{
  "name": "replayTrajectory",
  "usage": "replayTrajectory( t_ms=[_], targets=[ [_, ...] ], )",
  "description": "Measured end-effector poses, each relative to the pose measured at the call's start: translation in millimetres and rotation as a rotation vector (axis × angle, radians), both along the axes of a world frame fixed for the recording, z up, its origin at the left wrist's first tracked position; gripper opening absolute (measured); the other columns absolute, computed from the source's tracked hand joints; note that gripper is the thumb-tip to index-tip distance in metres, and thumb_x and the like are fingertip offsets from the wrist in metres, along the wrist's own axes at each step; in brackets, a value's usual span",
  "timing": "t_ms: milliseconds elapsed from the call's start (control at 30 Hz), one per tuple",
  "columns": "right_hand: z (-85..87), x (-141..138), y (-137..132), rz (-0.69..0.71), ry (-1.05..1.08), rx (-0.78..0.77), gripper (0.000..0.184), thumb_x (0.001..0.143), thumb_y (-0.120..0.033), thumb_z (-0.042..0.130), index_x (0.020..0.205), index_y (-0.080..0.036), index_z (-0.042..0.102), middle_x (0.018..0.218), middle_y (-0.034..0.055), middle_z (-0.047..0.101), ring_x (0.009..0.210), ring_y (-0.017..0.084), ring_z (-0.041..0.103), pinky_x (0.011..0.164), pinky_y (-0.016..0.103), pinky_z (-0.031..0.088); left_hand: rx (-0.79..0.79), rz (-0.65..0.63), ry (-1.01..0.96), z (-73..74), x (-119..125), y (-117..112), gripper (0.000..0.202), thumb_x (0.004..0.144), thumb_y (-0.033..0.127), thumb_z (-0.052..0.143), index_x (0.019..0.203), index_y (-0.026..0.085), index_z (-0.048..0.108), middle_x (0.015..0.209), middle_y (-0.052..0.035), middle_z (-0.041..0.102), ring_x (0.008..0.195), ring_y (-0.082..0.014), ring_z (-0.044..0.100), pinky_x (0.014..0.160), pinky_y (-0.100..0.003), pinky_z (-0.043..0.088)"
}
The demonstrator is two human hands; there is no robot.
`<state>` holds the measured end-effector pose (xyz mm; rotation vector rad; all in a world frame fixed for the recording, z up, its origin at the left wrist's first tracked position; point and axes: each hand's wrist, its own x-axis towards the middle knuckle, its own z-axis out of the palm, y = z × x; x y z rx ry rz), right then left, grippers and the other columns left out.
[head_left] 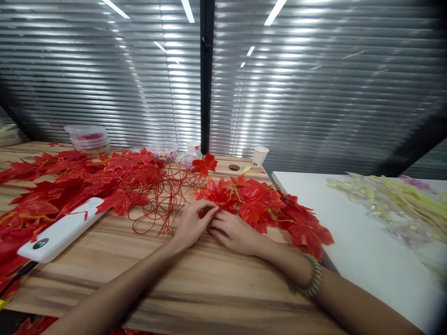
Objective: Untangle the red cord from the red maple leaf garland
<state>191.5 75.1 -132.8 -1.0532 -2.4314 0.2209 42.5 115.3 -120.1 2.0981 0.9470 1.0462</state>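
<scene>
My left hand [195, 223] and my right hand [234, 230] meet over the middle of the wooden table. Their fingers are closed, with thumb and fingertips pinched together. A bit of red shows at the fingertips; I cannot tell whether it is cord or leaf. Just beyond the hands lies a strand of red artificial maple leaves [253, 201] with yellowish stems, reaching right to the table's edge. A loose tangle of thin red cord [159, 197] spreads left of my left hand, and a thin red line shows under that hand.
A large heap of red maple leaves [80, 174] covers the left side, around a white elongated device [64, 230] with a cable. Plastic tubs [89, 139], a bead container [164, 152] and a paper cup [260, 157] stand behind. Yellow ribbon-like pieces [401, 204] lie on the white table [349, 251].
</scene>
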Motion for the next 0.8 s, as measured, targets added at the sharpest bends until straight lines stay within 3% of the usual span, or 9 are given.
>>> replayTrajectory(
  t_ms=[800],
  targets=[
    [-1.9,1.0,0.1,-0.004,0.002,0.018,0.020,0.086,-0.016,0.045,0.099,-0.017,0.061,0.106,0.0085,0.058,0.103,0.019,0.051,0.091,0.035,0.043,0.022,0.015,0.009,-1.6,-0.5,0.5,0.017,0.080,0.028,0.052,0.079,0.017,0.065,0.076,-0.0023,0.068,0.070,-0.0148,0.061,0.065,-0.024,0.045]
  ],
)
